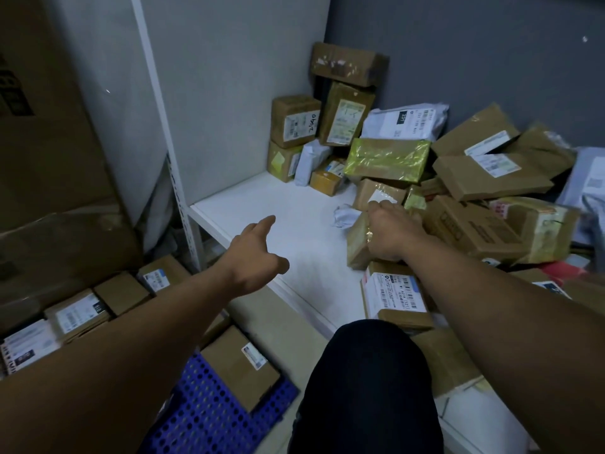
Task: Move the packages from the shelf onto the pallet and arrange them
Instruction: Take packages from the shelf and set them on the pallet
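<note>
A white shelf (262,204) carries a heap of brown cardboard packages and grey mailers toward its right and back. My right hand (391,231) reaches over the heap and grips a small brown taped package (357,244) at the heap's left edge. My left hand (258,257) hovers over the bare left part of the shelf with straight fingers, holding nothing. A blue perforated pallet (209,411) lies on the floor at lower left, with several labelled boxes (240,363) on it.
A large cardboard carton (52,152) stands at the left, behind the boxes on the pallet. The shelf's white upright post (157,103) rises beside it. A crumpled white paper (343,216) lies on the shelf. My dark-trousered knee (366,385) is at the bottom centre.
</note>
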